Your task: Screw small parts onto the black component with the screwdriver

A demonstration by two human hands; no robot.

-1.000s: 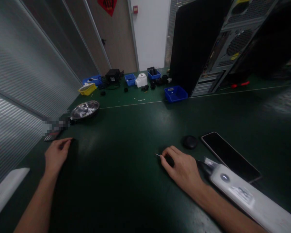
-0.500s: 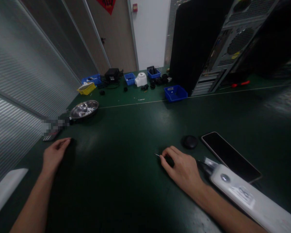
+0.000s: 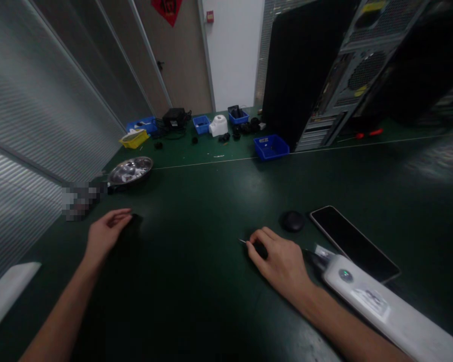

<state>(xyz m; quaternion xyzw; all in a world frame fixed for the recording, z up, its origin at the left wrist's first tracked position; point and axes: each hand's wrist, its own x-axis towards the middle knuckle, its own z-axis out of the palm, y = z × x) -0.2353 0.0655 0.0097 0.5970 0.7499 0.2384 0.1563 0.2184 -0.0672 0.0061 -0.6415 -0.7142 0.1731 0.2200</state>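
My right hand (image 3: 281, 256) rests on the green table with its fingers wrapped round a small screwdriver (image 3: 262, 250). The tool has a black handle, and its thin metal shaft points left past my fingertips; the rest lies hidden in my palm. Over the left part of the table hovers my left hand (image 3: 107, 231), its fingers loosely bent and slightly apart, with nothing visible in them. Nearest to it is a steel bowl (image 3: 145, 163) with small white pieces inside. Just beyond my right hand sits a round black object (image 3: 293, 221).
A phone (image 3: 353, 241) and a long white device (image 3: 392, 306) lie right of my right hand. Another white object (image 3: 11, 291) is at the left edge. Blue bins (image 3: 272, 148), a yellow tray (image 3: 135, 139) and a computer case (image 3: 298, 75) stand at the back.
My left hand has moved right, away from the table's left side, and its fingers have loosened. My right hand keeps the screwdriver in nearly the same place.
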